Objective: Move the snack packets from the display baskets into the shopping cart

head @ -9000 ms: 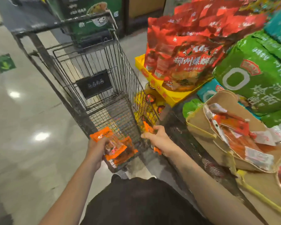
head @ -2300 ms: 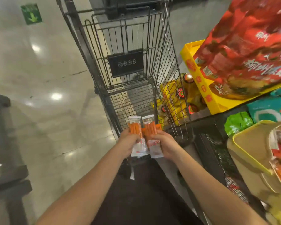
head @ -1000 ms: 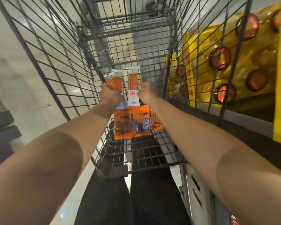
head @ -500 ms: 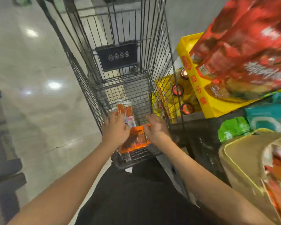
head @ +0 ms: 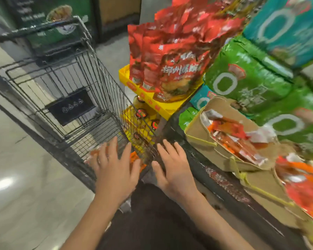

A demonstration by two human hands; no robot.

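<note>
Since approx. half a second ago both hands let go of the snack packets and pulled back toward the body; the view also turned right, so more of the display is seen. The left hand (head: pixel 114 170) is now flat over the near end of the shopping cart (head: pixel 65 98), fingers straight and spread apart, holding nothing. The right hand (head: pixel 173 166) is just right of the cart's near corner, fingers also straight and a bit apart, empty.

The orange snack packets (head: pixel 134 157) lie on the cart bottom, partly hidden under the left hand; they look thin and glossy, details blurred.

The cart is black wire mesh w/ a dark rectangular plate on its far wall. Right of the cart stand two tan display baskets (head: pixel 201 139), soft-looking w/ yellow-green edging, filled w/ orange and red plastic packets (head: pixel 229 134). Behind them, further right of the cart, are big green bags (head: pixel 246 82) and teal bags (head: pixel 285 27), puffy in shape. Red crinkled bags (head: pixel 172 58) stand in a yellow tray (head: pixel 152 103) just beside the cart's right wall.

Left of the cart the floor (head: pixel 25 177) is pale polished tile w/ light reflections.
</note>
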